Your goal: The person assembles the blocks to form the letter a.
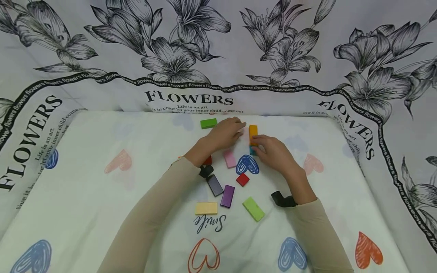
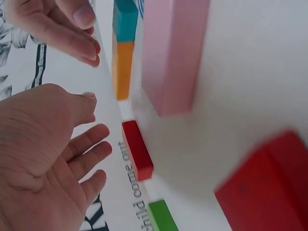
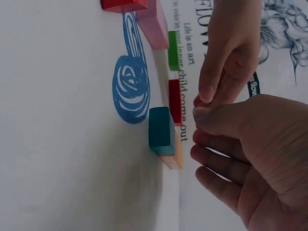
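While hanging empty, fingers loosely bent: left hand [image 1: 226,133], right hand [image 1: 274,153].
Oblong orange block [image 1: 253,130], oblong teal block [image 3: 159,127]: end to end beside right hand, near far edge of white heart-printed cloth [image 1: 88,197].
Open room: widest leftward.
Writing: "FLOWERS" [image 1: 189,98], "Life is an art" [image 1: 192,106], inverted "Smile" [image 1: 209,223].

Blocks in view, eleven, one each. Beyond central blue heart print [image 1: 247,164]: green block [image 1: 208,123], orange block [image 1: 253,131], teal block [image 1: 252,151], red block [image 2: 138,151]. Left: pink block [image 1: 230,159], second red block [image 1: 208,160]. Nearer: third red block [image 1: 242,179], grey block [image 1: 214,185], purple block [image 1: 227,196], yellow block [image 1: 206,208], lime block [image 1: 253,209].
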A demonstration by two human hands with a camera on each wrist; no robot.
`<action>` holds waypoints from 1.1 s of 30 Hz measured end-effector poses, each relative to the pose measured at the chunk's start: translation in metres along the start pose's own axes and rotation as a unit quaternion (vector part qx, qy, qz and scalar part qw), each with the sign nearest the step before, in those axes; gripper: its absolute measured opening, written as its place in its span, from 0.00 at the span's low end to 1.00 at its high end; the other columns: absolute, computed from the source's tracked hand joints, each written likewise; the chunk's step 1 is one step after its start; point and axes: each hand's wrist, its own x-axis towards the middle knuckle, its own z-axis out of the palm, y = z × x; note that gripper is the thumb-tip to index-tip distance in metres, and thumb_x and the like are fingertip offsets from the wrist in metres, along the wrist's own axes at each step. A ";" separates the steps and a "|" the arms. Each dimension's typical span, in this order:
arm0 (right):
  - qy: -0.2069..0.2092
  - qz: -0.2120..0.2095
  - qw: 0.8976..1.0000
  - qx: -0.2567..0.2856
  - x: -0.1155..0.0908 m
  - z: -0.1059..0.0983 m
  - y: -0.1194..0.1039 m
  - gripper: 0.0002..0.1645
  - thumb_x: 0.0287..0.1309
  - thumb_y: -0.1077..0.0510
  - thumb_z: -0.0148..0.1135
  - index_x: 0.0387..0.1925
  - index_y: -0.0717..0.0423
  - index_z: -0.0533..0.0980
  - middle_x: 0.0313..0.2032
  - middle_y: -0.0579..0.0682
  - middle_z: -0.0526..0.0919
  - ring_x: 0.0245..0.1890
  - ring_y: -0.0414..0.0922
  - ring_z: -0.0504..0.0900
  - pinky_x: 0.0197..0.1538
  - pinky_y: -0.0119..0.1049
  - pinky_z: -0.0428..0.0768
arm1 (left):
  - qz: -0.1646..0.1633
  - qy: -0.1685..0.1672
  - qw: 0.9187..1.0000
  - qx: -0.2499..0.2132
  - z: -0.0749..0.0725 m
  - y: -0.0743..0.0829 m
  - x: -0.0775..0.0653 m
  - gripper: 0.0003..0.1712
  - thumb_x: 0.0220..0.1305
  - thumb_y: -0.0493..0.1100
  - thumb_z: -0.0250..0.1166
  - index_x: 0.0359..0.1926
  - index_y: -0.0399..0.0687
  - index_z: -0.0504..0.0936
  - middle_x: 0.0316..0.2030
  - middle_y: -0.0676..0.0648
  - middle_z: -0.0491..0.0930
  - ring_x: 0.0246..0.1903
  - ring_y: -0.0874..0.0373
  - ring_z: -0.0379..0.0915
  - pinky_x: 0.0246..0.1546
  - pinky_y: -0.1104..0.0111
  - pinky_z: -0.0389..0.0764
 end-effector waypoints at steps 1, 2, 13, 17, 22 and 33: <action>-0.007 0.001 1.000 -0.005 0.001 0.000 0.000 0.22 0.74 0.58 0.64 0.65 0.60 0.81 0.68 0.59 0.81 0.71 0.61 0.78 0.74 0.57 0.76 | -0.004 0.007 1.000 0.002 -0.001 -0.003 -0.001 0.28 0.82 0.47 0.57 0.77 0.46 0.71 0.69 0.43 0.77 0.69 0.48 0.74 0.77 0.58 0.72; -0.012 0.002 1.000 -0.010 0.002 0.000 0.000 0.23 0.74 0.57 0.63 0.66 0.61 0.80 0.70 0.59 0.80 0.72 0.60 0.77 0.75 0.57 0.75 | -0.007 0.012 1.000 0.003 -0.001 -0.005 -0.002 0.28 0.81 0.47 0.58 0.76 0.46 0.73 0.66 0.43 0.79 0.66 0.48 0.76 0.74 0.59 0.75; -0.020 -0.002 1.000 -0.018 0.003 0.010 0.007 0.31 0.75 0.49 0.63 0.72 0.60 0.74 0.73 0.59 0.75 0.75 0.58 0.72 0.77 0.56 0.73 | -0.035 0.020 0.999 0.006 -0.002 -0.026 -0.006 0.29 0.80 0.48 0.60 0.76 0.47 0.73 0.71 0.42 0.75 0.70 0.46 0.72 0.77 0.57 0.71; -0.024 -0.005 0.999 -0.028 0.003 0.012 0.009 0.31 0.76 0.49 0.62 0.72 0.60 0.74 0.75 0.58 0.73 0.77 0.58 0.70 0.78 0.56 0.72 | -0.042 0.019 0.999 0.004 -0.007 -0.033 -0.004 0.29 0.80 0.47 0.60 0.76 0.46 0.72 0.71 0.42 0.75 0.72 0.46 0.71 0.78 0.55 0.71; -0.032 -0.006 0.999 -0.025 0.002 0.013 0.010 0.30 0.77 0.52 0.60 0.72 0.60 0.73 0.76 0.56 0.72 0.79 0.57 0.68 0.78 0.56 0.70 | -0.044 0.011 0.999 0.015 -0.009 -0.042 -0.001 0.29 0.80 0.47 0.60 0.76 0.45 0.73 0.70 0.42 0.77 0.70 0.46 0.73 0.76 0.55 0.73; -0.038 -0.025 0.999 -0.003 0.001 0.008 0.014 0.31 0.73 0.53 0.66 0.72 0.59 0.74 0.77 0.57 0.72 0.79 0.59 0.68 0.79 0.56 0.69 | -0.054 -0.002 0.998 0.012 -0.007 -0.044 0.006 0.29 0.79 0.50 0.62 0.75 0.47 0.75 0.67 0.43 0.78 0.66 0.48 0.75 0.73 0.57 0.76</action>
